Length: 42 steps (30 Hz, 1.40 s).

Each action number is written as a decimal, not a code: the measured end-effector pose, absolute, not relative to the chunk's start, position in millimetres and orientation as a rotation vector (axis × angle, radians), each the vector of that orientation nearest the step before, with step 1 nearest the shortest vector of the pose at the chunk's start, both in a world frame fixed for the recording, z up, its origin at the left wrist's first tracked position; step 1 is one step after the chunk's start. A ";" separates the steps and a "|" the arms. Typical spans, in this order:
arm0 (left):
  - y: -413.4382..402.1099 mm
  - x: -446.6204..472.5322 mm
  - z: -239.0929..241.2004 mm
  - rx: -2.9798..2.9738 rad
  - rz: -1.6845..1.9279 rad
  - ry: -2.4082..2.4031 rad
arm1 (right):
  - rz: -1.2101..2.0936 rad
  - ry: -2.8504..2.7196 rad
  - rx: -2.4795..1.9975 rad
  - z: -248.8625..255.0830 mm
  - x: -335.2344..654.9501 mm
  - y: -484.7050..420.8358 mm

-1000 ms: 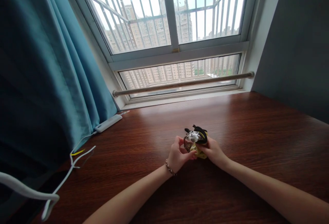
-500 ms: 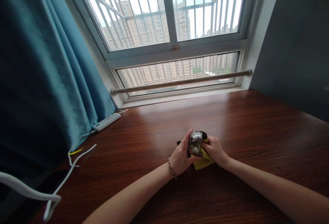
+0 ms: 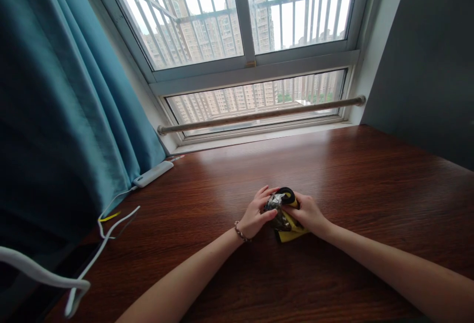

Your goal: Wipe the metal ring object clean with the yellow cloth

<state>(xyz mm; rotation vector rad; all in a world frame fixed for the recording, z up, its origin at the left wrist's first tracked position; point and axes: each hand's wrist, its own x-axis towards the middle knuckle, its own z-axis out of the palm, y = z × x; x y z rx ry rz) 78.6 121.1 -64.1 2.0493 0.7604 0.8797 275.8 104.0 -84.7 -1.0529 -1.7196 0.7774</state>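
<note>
Wood table by window. Left hand and right hand both curled round shiny wrapped bundle, resting on yellow cloth at table's middle. Risk: slick wrap could slip from loosened fingers.

Your tabletop is dark reddish-brown wood with a glossy grain that catches the window light at its far edge. Between your left grip and right grip, which both clasp it, a yellow-and-black bundle rests its yellow edge on the wood. Well off to the left of your left grip, and farther from you, a flat white box lies at the foot of the curtain. A white cable trails along the wood on that side, with a small yellow tag beside it.
</note>
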 end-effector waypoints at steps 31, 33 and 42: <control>126.2 78.3 -76.1 2.075 0.904 0.806 | 0.962 -1.564 -1.153 -97.5 278.4 115.6; 128.9 78.0 -76.4 2.110 0.904 0.796 | 0.965 -1.564 -1.143 -96.0 277.9 115.0; 118.3 83.6 -84.4 2.084 0.969 0.771 | 0.930 -1.533 -1.124 -89.9 277.3 114.6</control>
